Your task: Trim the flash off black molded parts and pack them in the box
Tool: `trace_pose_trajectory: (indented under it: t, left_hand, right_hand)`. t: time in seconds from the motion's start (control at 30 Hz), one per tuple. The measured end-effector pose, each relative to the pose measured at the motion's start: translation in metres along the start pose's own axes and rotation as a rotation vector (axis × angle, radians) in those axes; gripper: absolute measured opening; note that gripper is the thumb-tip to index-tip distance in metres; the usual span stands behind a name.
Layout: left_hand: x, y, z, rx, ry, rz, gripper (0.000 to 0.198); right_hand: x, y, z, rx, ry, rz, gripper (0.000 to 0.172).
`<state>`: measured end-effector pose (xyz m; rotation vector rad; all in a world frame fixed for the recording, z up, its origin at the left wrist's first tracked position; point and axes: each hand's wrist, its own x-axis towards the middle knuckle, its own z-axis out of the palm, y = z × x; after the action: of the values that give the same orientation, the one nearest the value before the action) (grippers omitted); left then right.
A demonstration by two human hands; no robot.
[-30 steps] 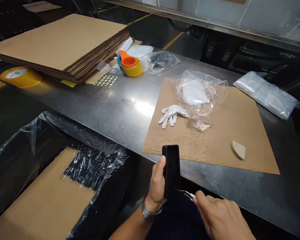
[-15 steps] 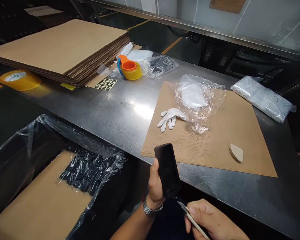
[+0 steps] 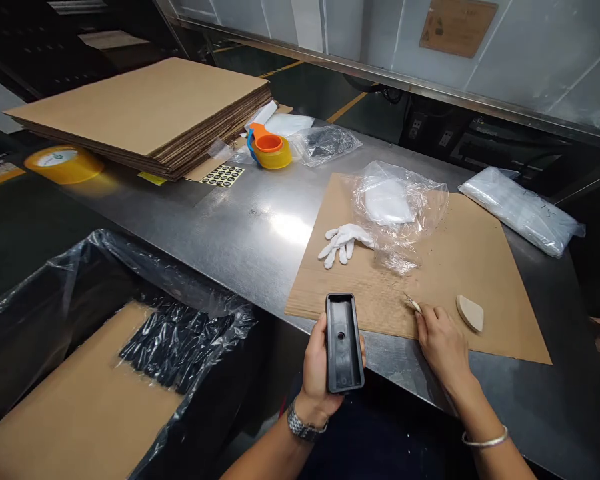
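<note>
My left hand (image 3: 316,371) is wrapped round a black rectangular tray-like part (image 3: 344,357), its hollow side with a small round hole facing me. Over the front of the cardboard sheet (image 3: 485,247), my right hand (image 3: 443,340) grips a thin pale knife-like tool (image 3: 413,305), its narrow tip pointing up and left. Right of that hand lies a beige wedge-shaped block (image 3: 471,313). A white glove (image 3: 347,243) and a crumpled clear plastic bag (image 3: 400,217) with something white inside rest on the cardboard.
Stacked cardboard (image 3: 145,107), a yellow tape roll (image 3: 63,165), an orange tape dispenser (image 3: 269,143) and a sticker sheet (image 3: 223,176) are at the left. A wrapped plastic pack (image 3: 525,210) sits right. Below left stands a bin lined with black plastic (image 3: 180,340).
My right hand has moved up and right, from beside the black part to the cardboard, still holding the tool. The black part is turned so its hollow inside faces the camera. The view has shifted slightly.
</note>
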<state>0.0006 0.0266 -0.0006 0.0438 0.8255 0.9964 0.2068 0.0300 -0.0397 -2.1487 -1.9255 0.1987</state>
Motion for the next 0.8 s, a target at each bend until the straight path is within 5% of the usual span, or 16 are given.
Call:
trace_pose_trajectory:
  t: [0.13,0.23,0.33,0.5,0.67,0.8]
  left_hand:
    - [-0.001,-0.001,-0.001,-0.017,0.001,-0.032,0.049]
    - [-0.001,-0.003,-0.001,-0.029,0.005,-0.046,0.051]
    - [-0.001,-0.005,0.002,-0.061,0.006,-0.076,0.053]
    - [-0.002,-0.008,0.005,-0.065,0.021,-0.096,0.054]
    - [-0.002,-0.007,0.003,-0.074,0.033,-0.027,0.05]
    - [-0.003,-0.007,0.001,-0.058,0.016,0.006,0.049]
  right_hand:
    - [-0.008,-0.016,-0.011,0.06,0.129,-0.153,0.031]
    - [-0.034,-0.045,-0.033,0.408,0.077,-0.44,0.027]
    - [-0.053,-0.071,-0.046,0.495,0.05,-0.6,0.021]
    - [-0.07,-0.086,-0.035,0.347,0.375,-0.711,0.014]
    - [-0.083,-0.09,-0.024,0.366,0.49,-0.645,0.012]
    - [-0.083,-0.082,-0.027,0.634,0.241,-0.497,0.025]
